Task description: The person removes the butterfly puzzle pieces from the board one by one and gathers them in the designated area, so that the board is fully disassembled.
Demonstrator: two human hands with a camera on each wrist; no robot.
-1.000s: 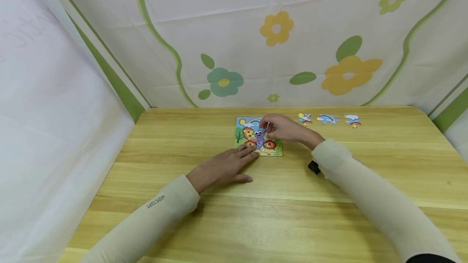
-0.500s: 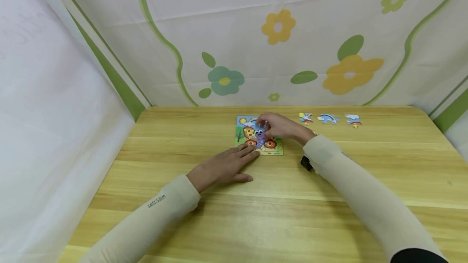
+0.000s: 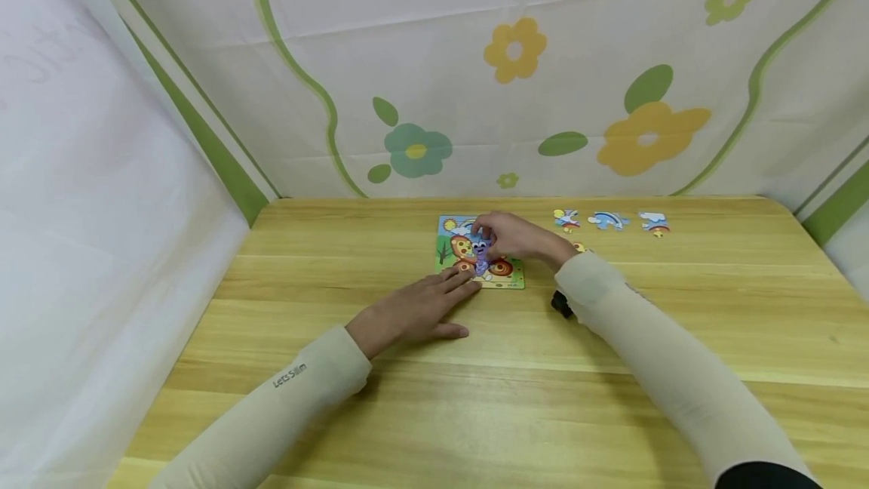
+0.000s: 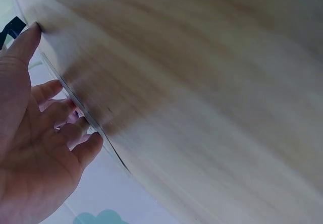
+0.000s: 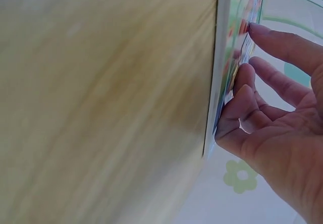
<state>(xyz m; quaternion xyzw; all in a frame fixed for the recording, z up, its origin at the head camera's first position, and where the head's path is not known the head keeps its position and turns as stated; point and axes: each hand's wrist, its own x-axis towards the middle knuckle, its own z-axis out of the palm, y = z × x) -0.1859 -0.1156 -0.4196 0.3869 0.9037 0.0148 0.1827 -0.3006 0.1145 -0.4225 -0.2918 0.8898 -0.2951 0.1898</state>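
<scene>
A jigsaw puzzle board (image 3: 445, 262) with a butterfly picture lies near the table's back edge. My left hand (image 3: 417, 308) lies with its fingers extended, the fingertips on the board's lower left edge and the thumb out to the side on the table. Over the board's upper right part is my right hand (image 3: 519, 238), its thumb and index finger bent around a puzzle piece at the butterfly's purple body. In the right wrist view the thumb and fingertips (image 5: 256, 30) meet the board's printed face (image 5: 237, 42), the other fingers curled. The hand hides much of the piece.
Three loose puzzle pieces lie in a row at the back right: one with a sun (image 3: 566, 220), a rainbow piece (image 3: 608, 221) and a cloud piece (image 3: 655, 223). Another yellowish piece (image 3: 579, 247) is partly hidden behind the right wrist. A flowered cloth (image 3: 407, 59) hangs behind the wooden table (image 3: 475, 398).
My right hand has shifted a little to the left over the board, its forearm following. The left hand has stayed at the board's lower edge.
</scene>
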